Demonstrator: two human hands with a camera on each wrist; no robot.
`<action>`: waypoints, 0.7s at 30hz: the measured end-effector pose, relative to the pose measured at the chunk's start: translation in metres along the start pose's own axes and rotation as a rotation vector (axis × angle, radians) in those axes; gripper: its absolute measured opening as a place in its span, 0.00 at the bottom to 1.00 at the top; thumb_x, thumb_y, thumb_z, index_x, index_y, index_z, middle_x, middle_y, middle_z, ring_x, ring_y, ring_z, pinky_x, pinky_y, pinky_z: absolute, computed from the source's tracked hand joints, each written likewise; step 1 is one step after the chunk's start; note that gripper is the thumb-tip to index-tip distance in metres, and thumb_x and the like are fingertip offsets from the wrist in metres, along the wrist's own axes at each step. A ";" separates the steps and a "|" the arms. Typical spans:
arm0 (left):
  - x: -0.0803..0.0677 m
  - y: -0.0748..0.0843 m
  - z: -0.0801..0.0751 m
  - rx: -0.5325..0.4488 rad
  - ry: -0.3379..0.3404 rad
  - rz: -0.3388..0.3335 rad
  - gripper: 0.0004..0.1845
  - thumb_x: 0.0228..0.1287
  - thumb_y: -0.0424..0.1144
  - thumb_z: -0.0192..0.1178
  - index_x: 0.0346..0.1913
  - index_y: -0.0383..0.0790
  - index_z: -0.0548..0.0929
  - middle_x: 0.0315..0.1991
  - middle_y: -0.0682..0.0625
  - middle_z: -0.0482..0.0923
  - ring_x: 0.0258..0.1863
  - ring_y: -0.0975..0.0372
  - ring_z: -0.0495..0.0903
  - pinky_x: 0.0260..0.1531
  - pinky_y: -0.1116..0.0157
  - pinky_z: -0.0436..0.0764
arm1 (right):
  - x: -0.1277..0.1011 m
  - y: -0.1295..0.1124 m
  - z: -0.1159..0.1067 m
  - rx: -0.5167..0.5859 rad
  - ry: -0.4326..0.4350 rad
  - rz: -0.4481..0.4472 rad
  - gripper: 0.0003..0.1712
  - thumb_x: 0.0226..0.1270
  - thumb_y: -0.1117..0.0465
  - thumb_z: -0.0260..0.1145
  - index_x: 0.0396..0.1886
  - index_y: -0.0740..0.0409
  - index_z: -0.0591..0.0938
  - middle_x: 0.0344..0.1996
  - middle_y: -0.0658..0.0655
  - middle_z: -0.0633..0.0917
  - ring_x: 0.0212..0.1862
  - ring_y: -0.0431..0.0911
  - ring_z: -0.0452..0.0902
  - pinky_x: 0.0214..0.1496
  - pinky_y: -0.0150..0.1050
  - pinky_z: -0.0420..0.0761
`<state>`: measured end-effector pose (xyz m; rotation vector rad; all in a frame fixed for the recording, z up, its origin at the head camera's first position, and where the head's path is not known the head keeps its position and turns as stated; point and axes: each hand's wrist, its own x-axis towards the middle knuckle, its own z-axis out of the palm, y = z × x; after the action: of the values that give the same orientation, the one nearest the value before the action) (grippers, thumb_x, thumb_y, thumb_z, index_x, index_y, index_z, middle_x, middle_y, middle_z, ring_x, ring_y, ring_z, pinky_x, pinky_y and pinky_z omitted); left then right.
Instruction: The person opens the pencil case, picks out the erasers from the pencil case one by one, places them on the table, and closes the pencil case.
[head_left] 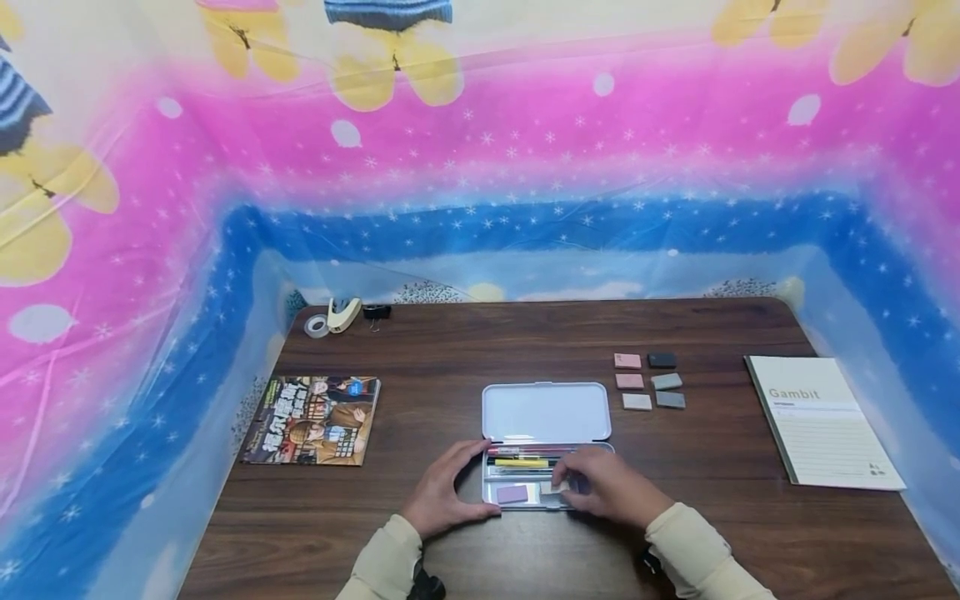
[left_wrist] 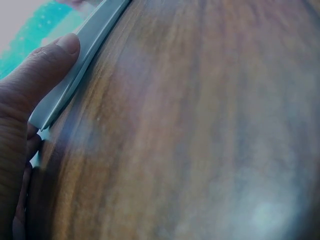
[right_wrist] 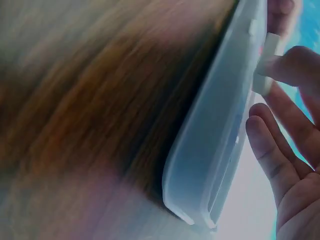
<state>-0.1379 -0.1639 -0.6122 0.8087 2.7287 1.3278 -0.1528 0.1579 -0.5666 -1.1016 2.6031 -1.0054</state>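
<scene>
A white pencil case (head_left: 545,412) lies on the table with its lid folded back. My left hand (head_left: 442,490) grips its left end, the thumb (left_wrist: 68,46) along the front wall and the fingers at the back corner. Over the front compartment, my right hand (head_left: 615,487) pinches a pale rectangular eraser (right_wrist: 271,47) between thumb and finger, other fingers spread. A purple eraser (head_left: 512,494) lies in that compartment, to the left. Several pens and pencils (head_left: 521,462), red, yellow and dark, lie in the rear compartment. My right hand covers the case's right end in the head view.
Right of the lid lie several erasers (head_left: 628,381) in two columns, pink, white, grey and black. A Gambit notebook (head_left: 825,425) is at the right, a comic-style magazine (head_left: 315,421) at the left. Tape (head_left: 317,326), a cream stapler-like tool (head_left: 344,315) and a binder clip (head_left: 377,312) sit back left.
</scene>
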 end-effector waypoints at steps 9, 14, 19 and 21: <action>0.001 0.001 0.001 0.004 0.008 0.012 0.53 0.45 0.48 0.88 0.76 0.43 0.73 0.68 0.48 0.77 0.67 0.54 0.77 0.68 0.50 0.76 | -0.021 0.028 -0.017 0.235 0.358 0.070 0.20 0.56 0.80 0.75 0.41 0.53 0.85 0.38 0.48 0.88 0.36 0.41 0.85 0.40 0.36 0.88; 0.001 0.001 0.000 -0.008 -0.002 -0.015 0.53 0.46 0.49 0.87 0.77 0.45 0.73 0.69 0.48 0.76 0.67 0.54 0.76 0.68 0.49 0.76 | -0.037 0.061 -0.034 0.238 0.505 0.228 0.16 0.59 0.79 0.75 0.40 0.57 0.85 0.39 0.54 0.90 0.37 0.38 0.85 0.41 0.30 0.86; 0.000 0.001 -0.001 -0.008 0.001 -0.007 0.53 0.46 0.50 0.87 0.77 0.45 0.73 0.68 0.48 0.76 0.67 0.54 0.77 0.68 0.49 0.76 | -0.048 0.091 -0.046 0.175 0.537 0.378 0.11 0.63 0.76 0.75 0.41 0.62 0.86 0.38 0.57 0.89 0.38 0.35 0.84 0.41 0.25 0.83; 0.000 0.001 0.000 -0.007 0.003 -0.001 0.53 0.46 0.50 0.87 0.76 0.45 0.73 0.68 0.48 0.77 0.67 0.54 0.77 0.68 0.49 0.76 | -0.050 0.100 -0.048 0.163 0.526 0.419 0.10 0.64 0.75 0.75 0.42 0.63 0.86 0.39 0.58 0.89 0.38 0.35 0.84 0.41 0.25 0.83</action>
<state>-0.1372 -0.1635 -0.6110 0.8048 2.7254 1.3384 -0.1930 0.2681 -0.5987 -0.2458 2.8762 -1.5124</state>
